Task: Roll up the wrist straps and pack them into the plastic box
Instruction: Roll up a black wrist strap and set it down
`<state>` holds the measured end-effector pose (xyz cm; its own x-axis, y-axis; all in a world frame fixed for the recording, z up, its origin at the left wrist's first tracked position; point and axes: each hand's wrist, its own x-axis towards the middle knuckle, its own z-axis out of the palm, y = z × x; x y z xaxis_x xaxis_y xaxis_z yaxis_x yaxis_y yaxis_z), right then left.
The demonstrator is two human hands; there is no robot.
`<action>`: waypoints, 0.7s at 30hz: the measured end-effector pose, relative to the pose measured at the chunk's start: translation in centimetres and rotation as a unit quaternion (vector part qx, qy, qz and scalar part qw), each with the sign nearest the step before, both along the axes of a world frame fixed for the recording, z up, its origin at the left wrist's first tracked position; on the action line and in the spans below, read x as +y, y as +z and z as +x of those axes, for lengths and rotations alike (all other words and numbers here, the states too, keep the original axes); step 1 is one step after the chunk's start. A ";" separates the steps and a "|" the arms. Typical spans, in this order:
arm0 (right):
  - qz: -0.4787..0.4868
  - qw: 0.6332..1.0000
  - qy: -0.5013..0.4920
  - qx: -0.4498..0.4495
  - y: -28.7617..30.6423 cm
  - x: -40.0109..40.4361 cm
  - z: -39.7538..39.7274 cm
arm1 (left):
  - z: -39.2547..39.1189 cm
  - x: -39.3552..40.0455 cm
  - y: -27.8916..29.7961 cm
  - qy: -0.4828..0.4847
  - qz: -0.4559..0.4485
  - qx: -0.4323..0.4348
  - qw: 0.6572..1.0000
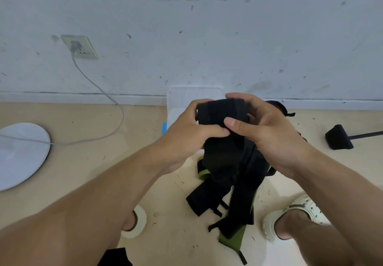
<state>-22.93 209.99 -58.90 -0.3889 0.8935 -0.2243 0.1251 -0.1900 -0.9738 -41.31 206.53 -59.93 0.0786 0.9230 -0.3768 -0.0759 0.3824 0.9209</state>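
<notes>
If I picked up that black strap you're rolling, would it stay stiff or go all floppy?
Probably floppy: below the rolled part of the black strap, its loose end hangs limp toward the floor. It likely unrolls if released, since the left hand and right hand both grip the roll. It seems light; fingers alone hold it up.

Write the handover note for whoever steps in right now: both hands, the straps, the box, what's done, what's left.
Left hand: grips the left side of the black strap roll.
Right hand: pinches the roll from the right, thumb on its front.
The roll is partly wound; its loose tail hangs down toward the floor.
More black and green straps lie unrolled on the floor below the hands.
The plastic box stands against the wall behind the hands; its contents are hidden.
Left: finish this roll, pack it, roll the rest.
</notes>
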 end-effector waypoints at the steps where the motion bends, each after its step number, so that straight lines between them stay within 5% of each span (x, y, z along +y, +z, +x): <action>1: 0.021 1.000 -0.001 -0.001 0.0 0.1 0.2 | 0.0 0.1 0.2 0.006 -0.011 -0.035 0.999; 4: 0.062 0.998 0.009 0.017 0.2 0.1 0.5 | -0.1 0.1 0.5 0.013 -0.045 -0.126 0.991; 9: 0.066 0.997 0.043 0.000 0.5 0.2 0.8 | 0.2 0.0 0.7 0.034 -0.045 -0.104 0.993; 21: -0.139 0.989 0.029 0.042 -0.1 0.2 -0.1 | -0.4 -0.1 0.2 0.056 0.049 -0.049 0.996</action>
